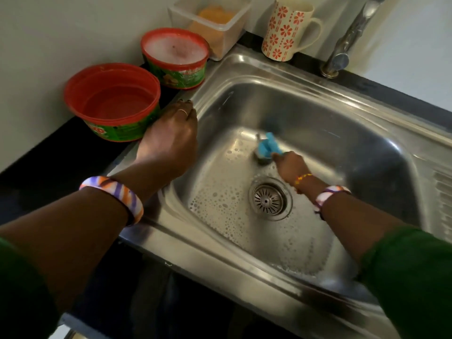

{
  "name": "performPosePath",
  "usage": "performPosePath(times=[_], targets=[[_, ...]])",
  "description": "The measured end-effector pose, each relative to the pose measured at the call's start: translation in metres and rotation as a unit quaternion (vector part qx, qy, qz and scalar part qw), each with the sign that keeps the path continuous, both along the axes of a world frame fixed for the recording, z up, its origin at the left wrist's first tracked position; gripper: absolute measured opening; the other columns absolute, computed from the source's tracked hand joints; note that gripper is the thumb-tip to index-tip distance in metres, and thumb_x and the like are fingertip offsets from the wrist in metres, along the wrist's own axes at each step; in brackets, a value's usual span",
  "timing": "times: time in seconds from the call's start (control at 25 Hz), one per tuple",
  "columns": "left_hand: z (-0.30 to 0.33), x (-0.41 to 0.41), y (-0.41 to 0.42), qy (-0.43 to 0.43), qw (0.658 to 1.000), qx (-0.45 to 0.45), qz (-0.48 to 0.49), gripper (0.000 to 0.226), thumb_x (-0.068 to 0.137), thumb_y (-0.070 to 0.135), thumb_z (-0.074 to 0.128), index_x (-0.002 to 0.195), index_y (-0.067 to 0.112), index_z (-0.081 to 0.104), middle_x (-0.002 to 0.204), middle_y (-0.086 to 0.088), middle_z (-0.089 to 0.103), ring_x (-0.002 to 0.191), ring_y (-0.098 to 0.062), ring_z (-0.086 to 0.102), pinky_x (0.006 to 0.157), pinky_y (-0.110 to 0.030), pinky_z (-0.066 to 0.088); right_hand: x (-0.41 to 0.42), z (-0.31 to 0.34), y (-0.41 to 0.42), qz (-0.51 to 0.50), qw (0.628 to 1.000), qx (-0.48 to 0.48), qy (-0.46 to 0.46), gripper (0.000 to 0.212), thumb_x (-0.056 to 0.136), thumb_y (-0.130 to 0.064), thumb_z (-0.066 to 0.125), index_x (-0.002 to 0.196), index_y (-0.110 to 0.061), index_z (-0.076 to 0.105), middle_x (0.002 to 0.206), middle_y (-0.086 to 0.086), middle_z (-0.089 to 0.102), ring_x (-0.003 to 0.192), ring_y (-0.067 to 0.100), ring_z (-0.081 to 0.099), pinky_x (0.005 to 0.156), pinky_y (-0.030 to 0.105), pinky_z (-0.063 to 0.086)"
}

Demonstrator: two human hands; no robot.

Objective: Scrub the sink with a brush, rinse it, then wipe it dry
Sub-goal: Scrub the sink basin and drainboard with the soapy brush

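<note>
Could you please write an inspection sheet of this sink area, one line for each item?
Surface: steel sink, soap foam on the basin floor around the drain.
Job's things: blue brush down on the basin floor, blurred.
Clutter: two red tubs on the left counter, the far one foamy; clear box; flowered mug.
Grippers: right hand grips the brush; left hand rests on the sink's left rim.
Cables: nothing seen.
Surroundings: tap at the back right, no water seen running; pale wall behind.
</note>
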State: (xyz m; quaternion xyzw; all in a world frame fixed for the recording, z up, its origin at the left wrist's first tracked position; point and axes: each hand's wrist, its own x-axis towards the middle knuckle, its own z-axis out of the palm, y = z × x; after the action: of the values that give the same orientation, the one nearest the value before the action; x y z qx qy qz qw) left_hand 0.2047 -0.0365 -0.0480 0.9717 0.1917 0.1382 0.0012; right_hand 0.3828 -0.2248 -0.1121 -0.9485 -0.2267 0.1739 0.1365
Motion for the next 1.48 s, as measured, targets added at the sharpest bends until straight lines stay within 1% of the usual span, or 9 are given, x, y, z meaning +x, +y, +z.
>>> performPosePath(times=[0.12,0.32,0.48,0.64,0.84,1.0,1.2,1.36,1.48], targets=[[-0.001,0.0,0.001,0.01,1.0,0.001,0.011,0.046,0.085,0.005,0.052,0.128,-0.011,0.047,0.132,-0.029,0.048,0.126,-0.037,0.045,0.103,-0.042,0.041,-0.064,-0.01,0.03,0.254,0.965,-0.003,0.067,0.046,0.098,-0.04,0.038,0.094,-0.002,0.062,0.078,0.012,0.054,0.072,0.025,0.051,0.063,0.03,0.033],[-0.003,0.002,0.002,-0.01,1.0,-0.015,0.017,0.048,0.089,0.01,0.047,0.135,-0.005,0.041,0.14,-0.023,0.042,0.133,-0.031,0.037,0.109,-0.038,0.034,0.011,-0.003,0.028,0.065,0.997,-0.003,-0.039,0.051,0.098,-0.042,0.033,0.093,0.001,0.061,0.094,0.024,0.065,0.086,0.035,0.061,0.064,0.03,0.032],[-0.001,0.0,0.002,0.008,1.0,0.005,0.012,0.049,0.087,0.01,0.048,0.133,-0.007,0.043,0.138,-0.024,0.044,0.131,-0.031,0.04,0.108,-0.037,0.035,-0.067,-0.014,0.018,0.397,0.915,-0.01,0.074,0.038,0.097,-0.038,0.04,0.1,-0.007,0.061,0.083,0.008,0.062,0.069,0.016,0.054,0.067,0.033,0.046],[-0.001,0.001,0.001,-0.012,1.0,0.006,0.008,0.049,0.089,0.013,0.047,0.134,-0.006,0.041,0.139,-0.023,0.043,0.133,-0.03,0.038,0.109,-0.035,0.034,0.012,-0.005,0.047,0.093,0.994,0.012,-0.053,0.047,0.097,-0.044,0.035,0.096,-0.004,0.06,0.09,0.018,0.065,0.084,0.034,0.061,0.065,0.034,0.04],[-0.01,0.001,0.007,0.022,1.0,0.011,-0.02,0.052,0.091,0.014,0.037,0.137,-0.01,0.031,0.144,-0.026,0.035,0.138,-0.033,0.026,0.114,-0.039,0.025,-0.071,-0.013,0.011,0.409,0.911,-0.014,0.055,0.034,0.097,-0.042,0.038,0.101,-0.014,0.058,0.081,0.001,0.062,0.073,0.018,0.06,0.064,0.029,0.047],[-0.001,0.0,0.002,-0.007,1.0,0.006,0.008,0.046,0.088,0.009,0.048,0.131,-0.007,0.045,0.135,-0.025,0.047,0.13,-0.032,0.042,0.108,-0.036,0.036,0.012,-0.001,0.053,0.132,0.986,-0.041,-0.09,0.046,0.097,-0.044,0.034,0.105,-0.006,0.059,0.093,0.016,0.066,0.088,0.034,0.062,0.066,0.033,0.043],[0.003,-0.001,-0.001,-0.007,1.0,-0.004,0.003,0.049,0.082,0.006,0.055,0.129,-0.008,0.047,0.132,-0.027,0.049,0.126,-0.034,0.046,0.105,-0.037,0.037,-0.079,-0.01,0.012,0.398,0.915,0.003,0.07,0.036,0.097,-0.04,0.039,0.102,-0.011,0.06,0.079,0.002,0.061,0.064,0.013,0.053,0.054,0.019,0.039],[0.0,0.001,-0.001,-0.027,0.999,0.016,-0.006,0.043,0.071,-0.001,0.062,0.112,-0.014,0.058,0.113,-0.031,0.06,0.108,-0.04,0.059,0.091,-0.042,0.049,0.001,0.007,0.05,0.095,0.995,-0.014,-0.006,0.046,0.098,-0.038,0.038,0.106,0.001,0.062,0.099,0.022,0.066,0.092,0.034,0.062,0.067,0.029,0.038],[-0.003,0.002,0.001,-0.024,0.999,0.018,-0.013,0.043,0.074,-0.003,0.062,0.115,-0.015,0.057,0.116,-0.032,0.058,0.112,-0.041,0.056,0.093,-0.042,0.048,-0.031,0.008,0.039,0.197,0.974,0.026,0.107,0.042,0.098,-0.032,0.042,0.109,0.005,0.06,0.08,0.013,0.061,0.065,0.019,0.057,0.055,0.017,0.039]])
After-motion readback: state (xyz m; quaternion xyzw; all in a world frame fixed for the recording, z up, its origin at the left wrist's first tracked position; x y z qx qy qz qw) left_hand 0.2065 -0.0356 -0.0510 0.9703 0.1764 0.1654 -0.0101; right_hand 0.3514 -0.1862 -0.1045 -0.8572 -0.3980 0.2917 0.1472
